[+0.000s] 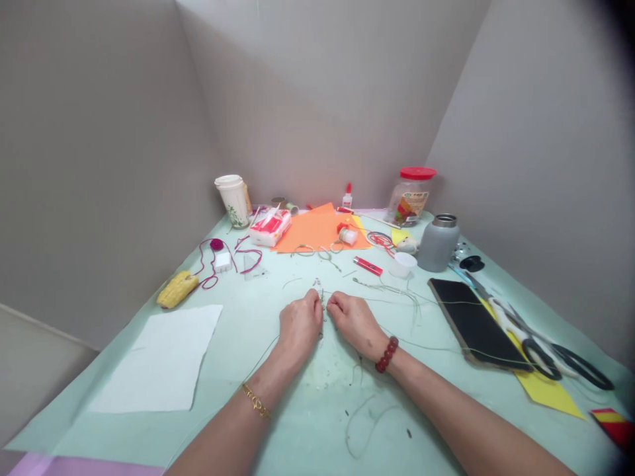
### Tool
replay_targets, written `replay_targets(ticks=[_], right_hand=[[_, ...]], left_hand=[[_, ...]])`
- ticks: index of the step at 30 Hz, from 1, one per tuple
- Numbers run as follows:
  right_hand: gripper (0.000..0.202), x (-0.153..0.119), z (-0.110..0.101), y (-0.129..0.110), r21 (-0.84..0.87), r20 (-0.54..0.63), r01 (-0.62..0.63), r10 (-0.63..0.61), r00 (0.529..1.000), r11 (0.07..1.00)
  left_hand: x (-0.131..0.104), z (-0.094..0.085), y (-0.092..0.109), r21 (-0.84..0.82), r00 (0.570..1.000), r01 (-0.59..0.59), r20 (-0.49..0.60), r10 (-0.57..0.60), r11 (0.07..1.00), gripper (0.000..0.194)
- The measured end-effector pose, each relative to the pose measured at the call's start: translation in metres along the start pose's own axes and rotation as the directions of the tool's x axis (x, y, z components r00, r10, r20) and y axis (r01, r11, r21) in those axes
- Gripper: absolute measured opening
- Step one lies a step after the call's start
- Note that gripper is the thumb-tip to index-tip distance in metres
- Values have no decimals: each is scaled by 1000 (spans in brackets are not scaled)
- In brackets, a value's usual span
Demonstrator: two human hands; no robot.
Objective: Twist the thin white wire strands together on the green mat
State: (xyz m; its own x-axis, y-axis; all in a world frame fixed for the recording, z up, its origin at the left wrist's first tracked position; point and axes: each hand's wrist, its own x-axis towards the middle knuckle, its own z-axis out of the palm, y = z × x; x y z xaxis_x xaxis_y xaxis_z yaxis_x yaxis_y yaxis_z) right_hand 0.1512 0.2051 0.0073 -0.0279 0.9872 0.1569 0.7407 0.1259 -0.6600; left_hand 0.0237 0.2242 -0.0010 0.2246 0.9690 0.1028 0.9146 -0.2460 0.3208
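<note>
Right now my left hand (299, 324) and right hand (353, 320) sit close together on the desk (238, 330), both pinched on a thin cord (421, 345). Just right lies a black tablet (473, 322).

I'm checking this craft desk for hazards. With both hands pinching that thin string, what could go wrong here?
The thin string trails past the white cap and over the black tablet, so a pull by the left hand or right hand might drag or snag them. The scissors lie near the right forearm and could be bumped.
</note>
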Motion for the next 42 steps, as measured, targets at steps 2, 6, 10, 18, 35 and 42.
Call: replay_targets(ticks=[2, 6, 10, 18, 35, 42], right_hand=[[20, -2, 1, 0, -3, -9, 1, -1, 1000, 1000], [20, -8, -2, 0, 31, -40, -14, 15, 999, 999], [19, -18, -10, -1, 83, -46, -104, 108, 993, 991], [15, -24, -23, -27, 471, 94, -374, 377, 922, 799], [43, -22, 5, -42, 321, 102, -51, 19, 995, 946], [31, -25, 0, -37, 255, 57, -154, 145, 988, 955]], left_hand=[[0, -1, 0, 3, 1000, 1, 0, -1, 1000, 25], [-3, -3, -1, -15, 1000, -15, -24, 14, 1000, 24], [-7, -3, -5, -117, 995, -76, -76, 67, 990, 23], [-11, -8, -17, -484, 995, -101, -67, 78, 869, 22], [-1, -12, -31, -820, 973, -69, 69, 219, 568, 24], [-2, -8, -31, -772, 1000, 3, 18, 17, 636, 13]])
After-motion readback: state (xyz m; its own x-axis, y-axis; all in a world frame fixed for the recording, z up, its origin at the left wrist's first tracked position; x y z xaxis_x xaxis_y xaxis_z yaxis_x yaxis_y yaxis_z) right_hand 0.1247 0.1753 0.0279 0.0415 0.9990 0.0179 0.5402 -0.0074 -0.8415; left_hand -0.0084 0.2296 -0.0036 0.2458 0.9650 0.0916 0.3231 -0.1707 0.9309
